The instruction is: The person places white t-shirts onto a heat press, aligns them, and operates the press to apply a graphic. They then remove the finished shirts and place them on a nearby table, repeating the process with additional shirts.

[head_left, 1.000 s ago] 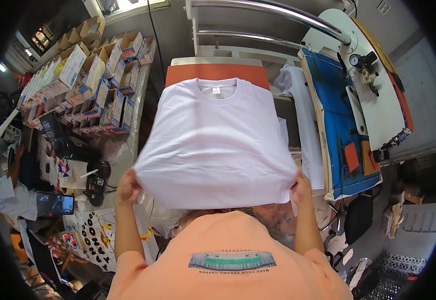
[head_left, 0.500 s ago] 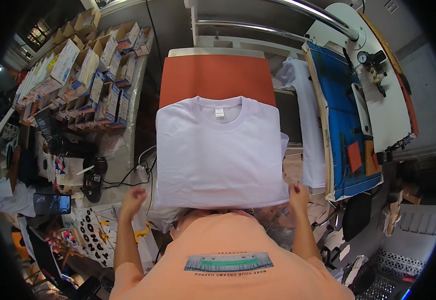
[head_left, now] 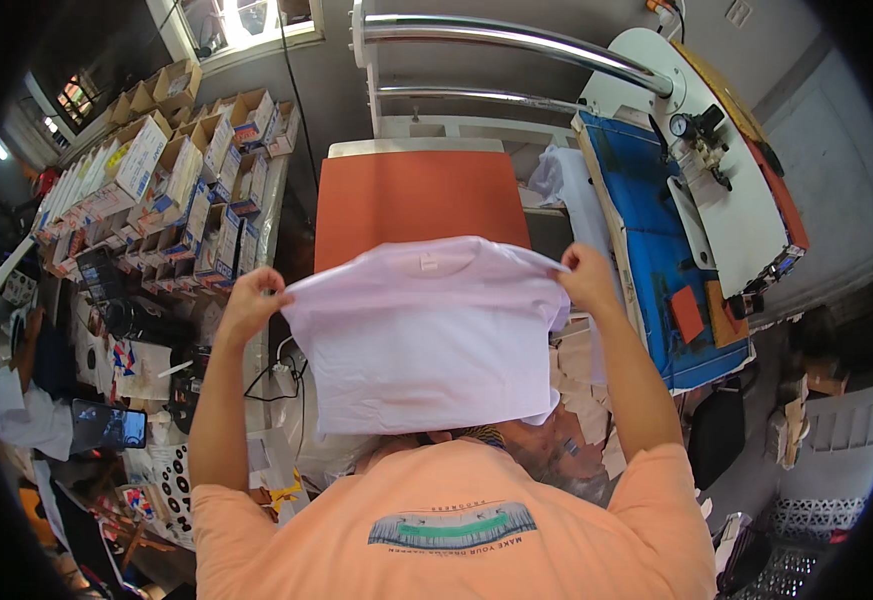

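A white T-shirt (head_left: pixel 426 340) hangs between my hands, its collar toward the far side and its lower part in front of my body. My left hand (head_left: pixel 256 303) pinches its left shoulder corner. At the opposite shoulder, my right hand (head_left: pixel 586 277) closes on the fabric. The top edge is stretched between them, over the near part of an orange-red flat platen (head_left: pixel 416 205). How much of the cloth still rests on the platen is hidden.
Cardboard boxes (head_left: pixel 181 190) are stacked on a table at left. A phone (head_left: pixel 108 425) lies below them. To the right stands a blue panel (head_left: pixel 646 230) beside a white machine plate with a gauge (head_left: pixel 691 125). White cloth (head_left: pixel 578 195) hangs beside the platen; metal bars (head_left: pixel 516 45) cross behind.
Both hands have moved up and forward from beside the lower corners to the shirt's shoulders and taken hold. The shirt's top edge is now pulled taut, and the view has shifted slightly.
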A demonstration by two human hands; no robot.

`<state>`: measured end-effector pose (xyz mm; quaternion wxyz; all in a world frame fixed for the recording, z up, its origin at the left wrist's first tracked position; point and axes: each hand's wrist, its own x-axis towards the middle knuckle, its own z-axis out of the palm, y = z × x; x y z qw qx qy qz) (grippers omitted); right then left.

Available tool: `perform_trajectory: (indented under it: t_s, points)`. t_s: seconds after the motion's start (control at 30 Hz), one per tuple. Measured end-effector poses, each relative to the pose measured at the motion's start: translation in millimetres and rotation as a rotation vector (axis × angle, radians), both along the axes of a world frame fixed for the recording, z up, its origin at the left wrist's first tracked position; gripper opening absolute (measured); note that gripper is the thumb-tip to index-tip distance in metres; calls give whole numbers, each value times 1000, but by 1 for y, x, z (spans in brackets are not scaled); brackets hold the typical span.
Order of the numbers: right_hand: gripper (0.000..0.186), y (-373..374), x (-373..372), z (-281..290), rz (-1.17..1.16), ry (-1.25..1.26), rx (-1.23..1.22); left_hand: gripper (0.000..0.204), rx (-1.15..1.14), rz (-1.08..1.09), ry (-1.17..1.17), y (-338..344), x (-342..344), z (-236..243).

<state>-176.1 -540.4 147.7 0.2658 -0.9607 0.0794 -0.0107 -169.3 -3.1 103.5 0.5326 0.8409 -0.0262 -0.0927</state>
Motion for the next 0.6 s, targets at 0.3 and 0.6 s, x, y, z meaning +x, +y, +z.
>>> perform_trajectory:
  t_s: [0.3,0.6]
  points:
    - [10,-37,-125,110,18,78,361,12,150,41,-196,-9,-106,126]
    - [10,-63,-159,165,102,-36,490,19,-298,49,-333,29,-137,155]
